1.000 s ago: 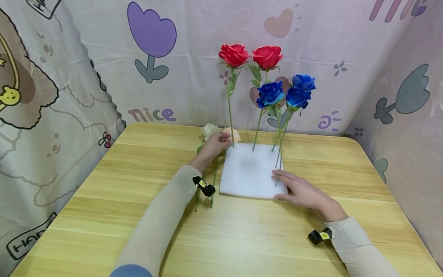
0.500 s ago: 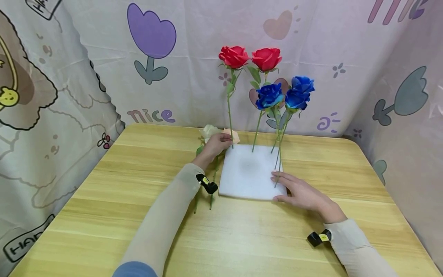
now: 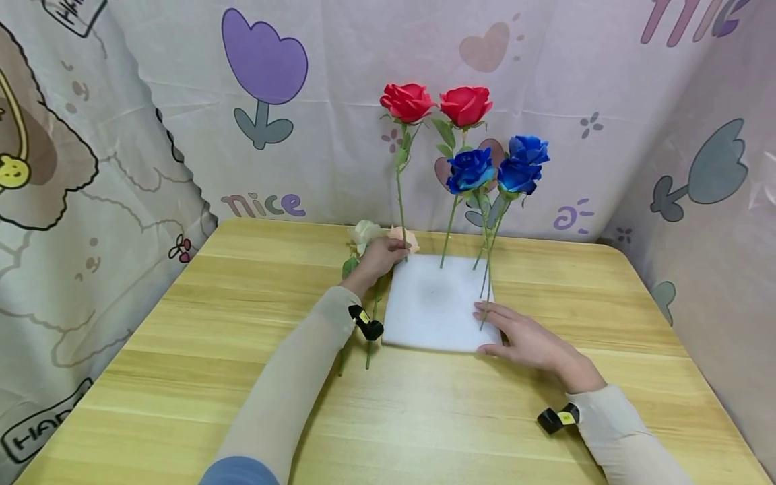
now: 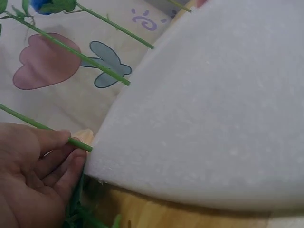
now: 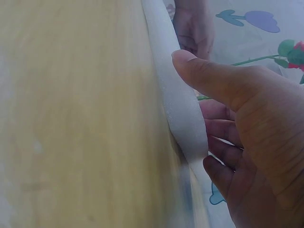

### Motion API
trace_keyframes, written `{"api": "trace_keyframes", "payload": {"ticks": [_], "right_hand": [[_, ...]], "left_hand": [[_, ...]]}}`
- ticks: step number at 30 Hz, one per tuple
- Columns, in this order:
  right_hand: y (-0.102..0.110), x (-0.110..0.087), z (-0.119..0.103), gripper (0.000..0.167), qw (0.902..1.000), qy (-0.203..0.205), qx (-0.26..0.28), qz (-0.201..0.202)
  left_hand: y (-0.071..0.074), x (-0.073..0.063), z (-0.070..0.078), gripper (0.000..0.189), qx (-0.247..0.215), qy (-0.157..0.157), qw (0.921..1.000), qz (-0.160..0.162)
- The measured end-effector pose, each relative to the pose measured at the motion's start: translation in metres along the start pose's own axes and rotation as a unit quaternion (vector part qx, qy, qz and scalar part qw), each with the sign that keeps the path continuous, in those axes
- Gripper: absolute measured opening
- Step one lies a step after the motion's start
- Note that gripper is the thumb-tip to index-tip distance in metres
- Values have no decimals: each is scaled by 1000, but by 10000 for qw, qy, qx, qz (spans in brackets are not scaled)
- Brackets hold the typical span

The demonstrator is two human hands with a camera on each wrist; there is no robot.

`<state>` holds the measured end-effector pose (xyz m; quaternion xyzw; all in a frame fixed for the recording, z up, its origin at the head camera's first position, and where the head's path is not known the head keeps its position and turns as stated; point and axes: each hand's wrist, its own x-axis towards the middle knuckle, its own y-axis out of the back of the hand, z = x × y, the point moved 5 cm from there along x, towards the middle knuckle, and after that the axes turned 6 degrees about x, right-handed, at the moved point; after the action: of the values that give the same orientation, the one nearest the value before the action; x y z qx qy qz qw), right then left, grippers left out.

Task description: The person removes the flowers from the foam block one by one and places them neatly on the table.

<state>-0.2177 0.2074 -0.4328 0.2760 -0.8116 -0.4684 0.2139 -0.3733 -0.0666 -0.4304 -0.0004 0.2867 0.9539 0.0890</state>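
Observation:
My left hand [image 3: 378, 259] pinches the lower green stem of a red artificial rose [image 3: 407, 103], which stands upright at the back left corner of a white foam board [image 3: 433, 310]. In the left wrist view, the stem [image 4: 80, 144] runs between the fingers and its end meets the foam. At the board's front right corner, my right hand [image 3: 527, 337] holds the edge, with the thumb at the front and the fingers along the right side. A second red rose [image 3: 465, 106] and several blue roses [image 3: 470, 170] rise from the board's back and right edges.
A white rose [image 3: 365, 233] and a peach rose [image 3: 409, 239] lie left of the board, their stems partly under my left arm. The wooden table [image 3: 242, 323] carries everything. A printed cloth [image 3: 358, 162] hangs behind it.
My left hand stays on the red rose's stem, with barely any shift. The right hand keeps its place at the board, and the head view has tilted slightly.

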Motion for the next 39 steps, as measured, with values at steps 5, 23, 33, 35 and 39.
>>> {"api": "trace_keyframes", "payload": {"ticks": [5,23,33,35,39], "right_hand": [[0,0,0,68,10000,-17,13,-7],[-1,0,-1,68,9999,122,-42,100],[-2,1,0,69,9998,159,-63,108],[-2,0,0,69,9998,141,-70,88],[-1,0,-1,69,9998,161,-63,135]], "left_hand": [[0,0,1,24,325,-345,9988,141],[0,-1,8,24,658,-534,9963,125],[1,-1,6,24,141,-218,9997,-33],[0,-1,4,24,-127,-85,9999,-76],[-1,-1,4,23,-459,-36,9989,-111]]}}
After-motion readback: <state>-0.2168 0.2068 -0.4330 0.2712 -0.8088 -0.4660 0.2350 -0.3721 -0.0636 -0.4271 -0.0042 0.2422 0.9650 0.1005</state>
